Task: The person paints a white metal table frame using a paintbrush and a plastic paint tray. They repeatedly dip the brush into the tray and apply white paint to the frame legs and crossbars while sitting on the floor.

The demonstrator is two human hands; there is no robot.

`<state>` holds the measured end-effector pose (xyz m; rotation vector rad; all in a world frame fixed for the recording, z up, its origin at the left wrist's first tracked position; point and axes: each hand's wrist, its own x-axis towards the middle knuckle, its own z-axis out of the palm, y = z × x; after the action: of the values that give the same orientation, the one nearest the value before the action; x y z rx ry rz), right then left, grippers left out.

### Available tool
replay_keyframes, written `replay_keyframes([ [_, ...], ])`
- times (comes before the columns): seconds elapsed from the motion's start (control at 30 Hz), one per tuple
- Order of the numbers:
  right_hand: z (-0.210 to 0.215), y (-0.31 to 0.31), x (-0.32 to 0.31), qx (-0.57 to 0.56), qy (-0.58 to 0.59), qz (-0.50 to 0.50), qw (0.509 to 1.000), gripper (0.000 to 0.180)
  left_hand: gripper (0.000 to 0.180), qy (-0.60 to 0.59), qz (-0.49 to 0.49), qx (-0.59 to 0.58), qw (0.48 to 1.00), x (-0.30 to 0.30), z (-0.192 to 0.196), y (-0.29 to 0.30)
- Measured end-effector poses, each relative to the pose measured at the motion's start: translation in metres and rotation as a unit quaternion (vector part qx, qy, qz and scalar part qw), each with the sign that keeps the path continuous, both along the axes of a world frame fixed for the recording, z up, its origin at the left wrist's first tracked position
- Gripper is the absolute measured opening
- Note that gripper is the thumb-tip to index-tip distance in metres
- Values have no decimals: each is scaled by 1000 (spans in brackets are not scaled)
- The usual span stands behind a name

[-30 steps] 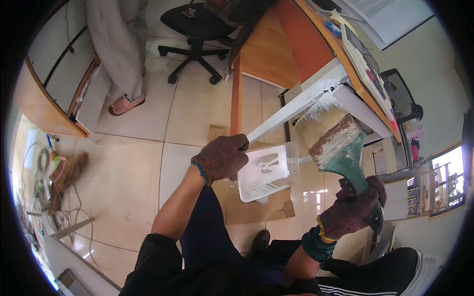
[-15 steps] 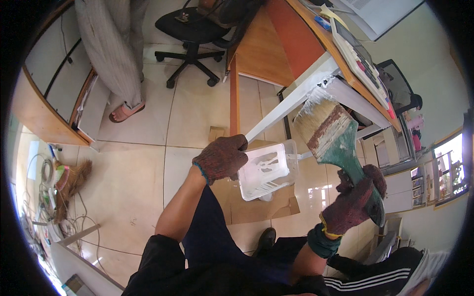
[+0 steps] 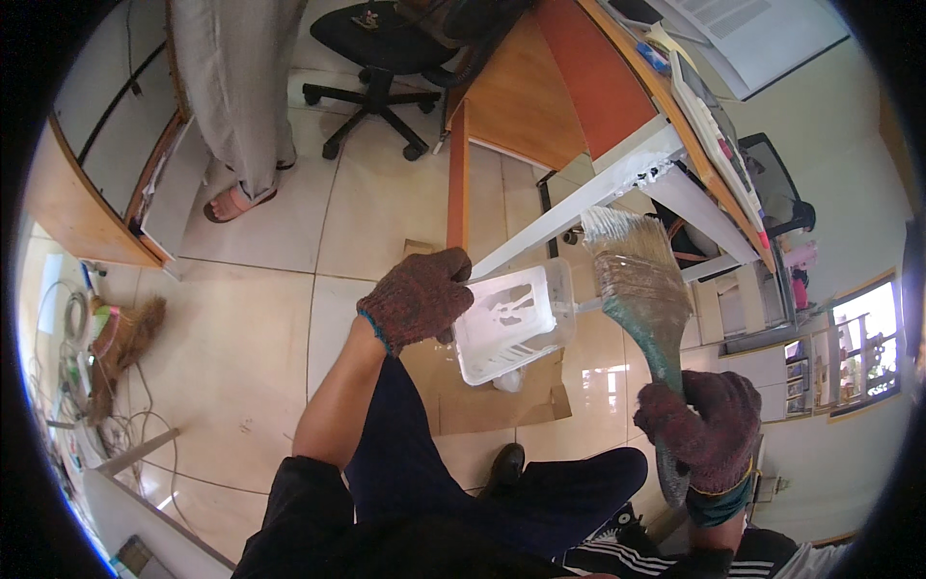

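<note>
My left hand (image 3: pixel 417 297), in a brown knit glove, grips the edge of a clear plastic tub (image 3: pixel 515 320) smeared with white paint and holds it above the floor. My right hand (image 3: pixel 702 428), gloved the same way, is closed around the green handle of a wide paintbrush (image 3: pixel 640 289). The brush points up, its pale bristles close to the white-painted leg (image 3: pixel 577 209) of an orange wooden table (image 3: pixel 540 87). The tub sits just left of the brush.
A sheet of brown cardboard (image 3: pixel 482 396) lies on the tiled floor under the tub. A black swivel chair (image 3: pixel 374 48) stands at the back. Another person (image 3: pixel 241 106) in grey trousers and sandals stands at upper left beside a wooden cabinet (image 3: pixel 87 203). Cables lie at far left.
My right hand has tilted the brush more upright and brought it left, closer to the tub and the white leg. My left hand and the tub have stayed nearly still.
</note>
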<state>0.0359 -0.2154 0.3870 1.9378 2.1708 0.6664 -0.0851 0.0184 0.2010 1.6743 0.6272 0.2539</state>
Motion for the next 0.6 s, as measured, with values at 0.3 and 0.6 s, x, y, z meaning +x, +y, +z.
replay_keyframes([
  [0.3,-6,-10,-6,-101,331,-383,857,34,20,-16,2,-49,999,0,-16,-5],
  [0.6,-38,-38,20,-110,323,-139,930,41,24,31,-18,-26,999,19,-44,-21],
])
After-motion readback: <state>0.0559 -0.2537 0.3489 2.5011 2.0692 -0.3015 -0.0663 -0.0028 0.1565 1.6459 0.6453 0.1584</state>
